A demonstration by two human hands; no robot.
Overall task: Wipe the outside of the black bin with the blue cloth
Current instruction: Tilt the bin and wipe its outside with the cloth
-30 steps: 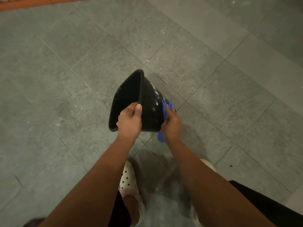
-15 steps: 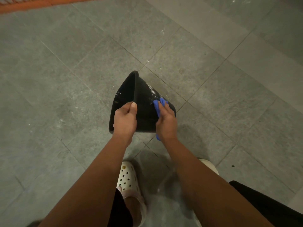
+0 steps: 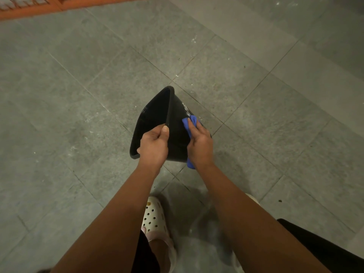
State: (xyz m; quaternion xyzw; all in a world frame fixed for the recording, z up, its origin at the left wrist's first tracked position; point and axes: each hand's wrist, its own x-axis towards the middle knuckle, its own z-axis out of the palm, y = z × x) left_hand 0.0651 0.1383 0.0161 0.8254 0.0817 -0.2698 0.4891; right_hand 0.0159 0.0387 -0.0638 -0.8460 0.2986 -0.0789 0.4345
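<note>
The black bin (image 3: 177, 117) is held up off the floor, tipped on its side with its open mouth facing left. My left hand (image 3: 154, 146) grips the near rim, thumb over the edge. My right hand (image 3: 200, 146) presses the blue cloth (image 3: 190, 123) flat against the bin's outer right wall; a tail of the cloth pokes out under my wrist. White smears show on the wall just above the cloth. The bin's base is hidden behind my right hand.
Grey floor tiles (image 3: 226, 85) with scattered white specks lie all around. My feet in white perforated clogs (image 3: 154, 215) stand directly below the bin. An orange-brown strip (image 3: 39, 8) runs along the far top left.
My right hand with the cloth has slid up the bin's outer wall, away from me and toward the rim side. The left hand keeps its grip on the rim.
</note>
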